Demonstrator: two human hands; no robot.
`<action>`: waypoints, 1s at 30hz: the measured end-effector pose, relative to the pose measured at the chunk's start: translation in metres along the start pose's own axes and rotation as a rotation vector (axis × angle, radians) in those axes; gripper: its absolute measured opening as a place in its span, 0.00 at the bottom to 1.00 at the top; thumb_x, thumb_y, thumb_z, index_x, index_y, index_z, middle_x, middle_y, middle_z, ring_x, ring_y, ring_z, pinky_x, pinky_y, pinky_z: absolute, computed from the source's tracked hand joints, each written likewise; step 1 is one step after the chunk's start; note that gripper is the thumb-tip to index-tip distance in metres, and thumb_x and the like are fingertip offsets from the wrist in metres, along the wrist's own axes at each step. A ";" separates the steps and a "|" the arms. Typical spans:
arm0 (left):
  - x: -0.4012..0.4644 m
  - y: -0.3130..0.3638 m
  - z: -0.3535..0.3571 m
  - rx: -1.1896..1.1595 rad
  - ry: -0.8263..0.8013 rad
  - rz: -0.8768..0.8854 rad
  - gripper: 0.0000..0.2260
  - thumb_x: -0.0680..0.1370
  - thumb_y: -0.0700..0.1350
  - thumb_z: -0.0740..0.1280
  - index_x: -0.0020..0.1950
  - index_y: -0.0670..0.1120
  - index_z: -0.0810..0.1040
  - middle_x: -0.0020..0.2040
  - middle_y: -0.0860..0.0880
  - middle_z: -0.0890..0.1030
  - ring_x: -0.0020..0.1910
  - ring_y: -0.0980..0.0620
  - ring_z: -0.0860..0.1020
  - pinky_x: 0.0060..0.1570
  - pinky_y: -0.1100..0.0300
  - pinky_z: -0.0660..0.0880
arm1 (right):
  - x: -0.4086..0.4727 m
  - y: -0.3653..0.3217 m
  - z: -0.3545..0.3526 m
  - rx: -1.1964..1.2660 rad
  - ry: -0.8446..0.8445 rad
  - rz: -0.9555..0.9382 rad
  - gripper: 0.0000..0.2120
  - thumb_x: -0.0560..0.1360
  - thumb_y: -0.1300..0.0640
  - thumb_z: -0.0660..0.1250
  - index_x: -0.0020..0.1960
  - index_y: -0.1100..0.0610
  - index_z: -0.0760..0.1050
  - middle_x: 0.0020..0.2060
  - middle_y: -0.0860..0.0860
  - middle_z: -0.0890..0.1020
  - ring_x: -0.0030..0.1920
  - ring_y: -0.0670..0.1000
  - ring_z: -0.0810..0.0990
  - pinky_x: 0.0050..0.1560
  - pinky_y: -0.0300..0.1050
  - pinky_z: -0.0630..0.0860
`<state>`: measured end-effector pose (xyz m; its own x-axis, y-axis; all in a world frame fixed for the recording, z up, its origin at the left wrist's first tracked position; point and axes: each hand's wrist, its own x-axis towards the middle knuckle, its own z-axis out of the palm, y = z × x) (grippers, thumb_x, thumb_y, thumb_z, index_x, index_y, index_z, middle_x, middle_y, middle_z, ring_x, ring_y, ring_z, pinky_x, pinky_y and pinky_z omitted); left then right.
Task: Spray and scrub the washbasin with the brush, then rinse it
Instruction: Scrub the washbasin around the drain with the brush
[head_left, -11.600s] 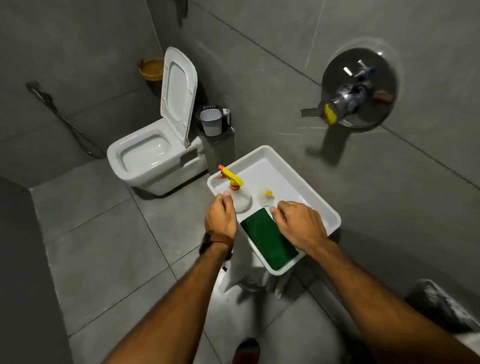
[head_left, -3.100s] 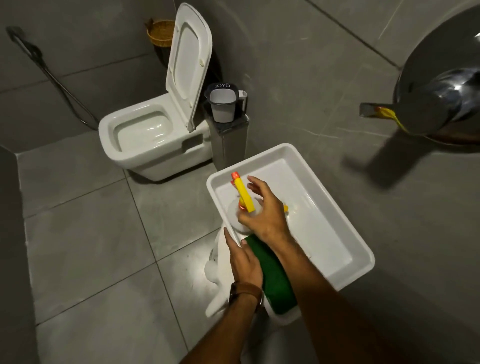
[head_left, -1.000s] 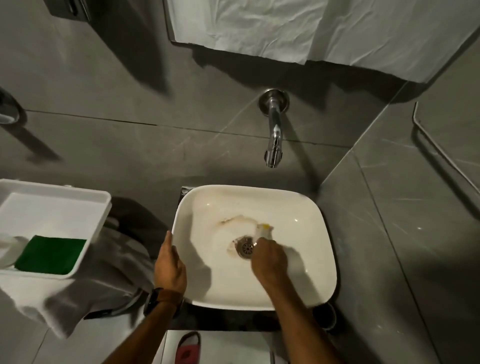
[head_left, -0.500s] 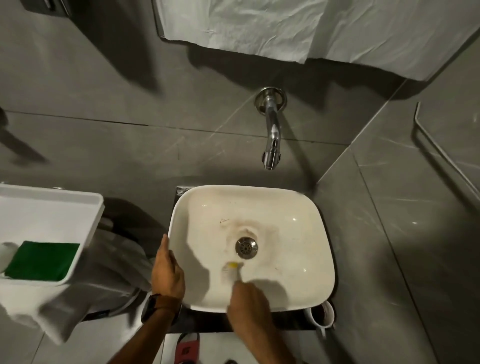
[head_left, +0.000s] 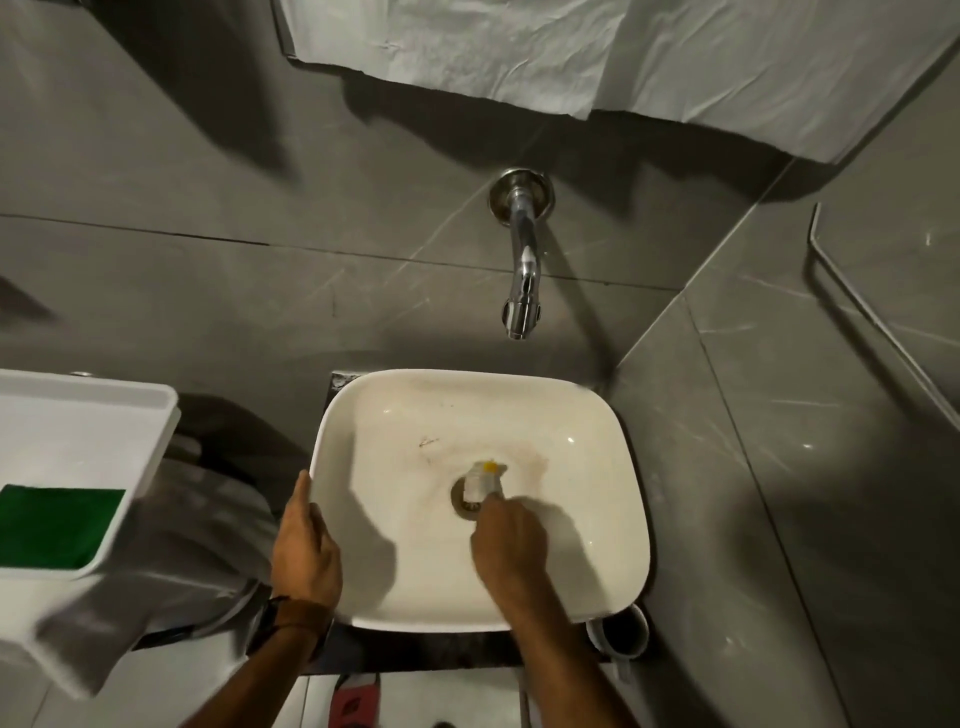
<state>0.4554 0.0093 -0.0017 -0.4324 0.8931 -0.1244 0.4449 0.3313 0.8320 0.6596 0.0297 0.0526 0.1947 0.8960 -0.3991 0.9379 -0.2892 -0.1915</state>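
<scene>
The white washbasin (head_left: 582, 467) sits below a chrome wall tap (head_left: 523, 270), with brownish stains around its drain (head_left: 459, 500). My right hand (head_left: 508, 543) is inside the bowl, closed on a small brush (head_left: 482, 480) with white bristles and a yellow tip. The brush head lies over the drain and partly covers it. My left hand (head_left: 306, 551) grips the basin's left rim, with a watch on the wrist. The spray bottle is out of sight.
A white tray (head_left: 104, 415) holding a green scrub pad (head_left: 57, 525) stands to the left, over grey cloth (head_left: 171, 587). A cup (head_left: 621, 631) sits at the basin's front right corner. White sheeting (head_left: 571, 47) hangs on the wall above. A red slipper (head_left: 356, 701) shows below.
My right hand pushed the brush from the front of the bowl back up onto the drain. My left hand stays on the rim. The stain near the drain looks fainter than a second ago.
</scene>
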 end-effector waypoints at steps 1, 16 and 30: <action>-0.001 0.002 -0.001 -0.004 -0.004 0.002 0.23 0.83 0.40 0.55 0.79 0.44 0.60 0.73 0.39 0.70 0.68 0.37 0.72 0.67 0.41 0.69 | 0.000 0.009 -0.003 -0.011 0.039 0.024 0.12 0.83 0.61 0.61 0.63 0.58 0.79 0.58 0.56 0.85 0.58 0.55 0.84 0.54 0.47 0.81; 0.004 -0.004 0.000 -0.016 -0.029 -0.075 0.22 0.84 0.44 0.53 0.80 0.50 0.58 0.74 0.44 0.69 0.68 0.40 0.72 0.68 0.40 0.70 | 0.047 -0.002 0.006 0.216 0.203 0.253 0.16 0.81 0.61 0.62 0.66 0.65 0.76 0.56 0.60 0.85 0.55 0.60 0.86 0.52 0.51 0.82; 0.006 -0.012 0.002 0.004 -0.056 -0.046 0.23 0.84 0.42 0.55 0.79 0.51 0.58 0.75 0.45 0.69 0.69 0.41 0.71 0.69 0.41 0.69 | 0.059 -0.005 0.032 0.056 0.317 0.137 0.10 0.75 0.65 0.68 0.53 0.63 0.85 0.35 0.56 0.86 0.34 0.57 0.87 0.30 0.45 0.80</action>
<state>0.4490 0.0112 -0.0130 -0.4076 0.8926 -0.1926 0.4286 0.3733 0.8228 0.6575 0.0735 0.0016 0.4057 0.9050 -0.1275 0.8814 -0.4244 -0.2076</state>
